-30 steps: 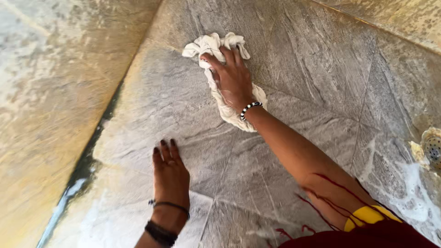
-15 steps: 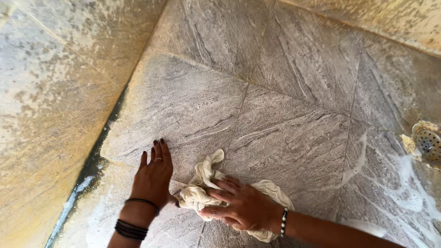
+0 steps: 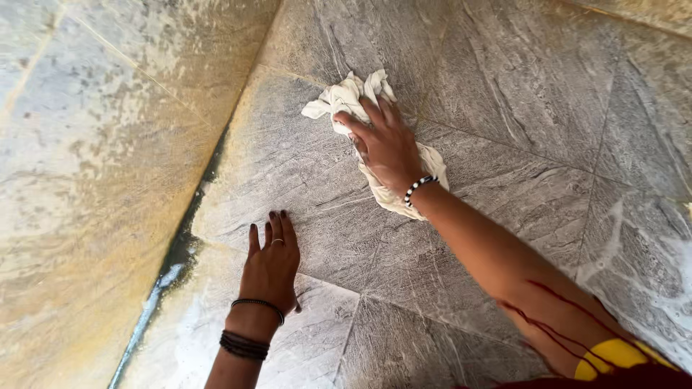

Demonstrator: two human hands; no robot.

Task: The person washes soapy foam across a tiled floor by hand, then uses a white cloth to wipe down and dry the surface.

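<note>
**Cloth pressed to grey tile, arm stretched out**

Cut off at bottom edge: left forearm below the dark wristbands, right upper arm past the yellow sleeve cuff. Hidden under the right hand: middle part of the white cloth, so full shape not readable. Couldn't tell how thick the bunching was beneath the palm. Far right edge blurred by pale soapy streaks over the floor. Dark red strands across the right forearm, material unclear.

Right hand flat on top of the cloth, fingers spread and pressing down, not pinching; black-and-white bead bracelet at the wrist. Cloth crumpled, soft, creased into folds, lying on the floor tiles in the upper middle, near the base of the wall; loose ends sticking out past the fingertips and trailing back beside the wrist.

Left hand palm down on bare tile, fingers together and straight, holding nothing, well apart from the cloth. Thin ring on one finger, dark nails, cord bands stacked at the wrist.

Tiles grey, stone-look, streaked grain, thin joints running diagonally. Wall at left tan and mottled, patchy surface. Dark wet seam where wall met floor.
</note>
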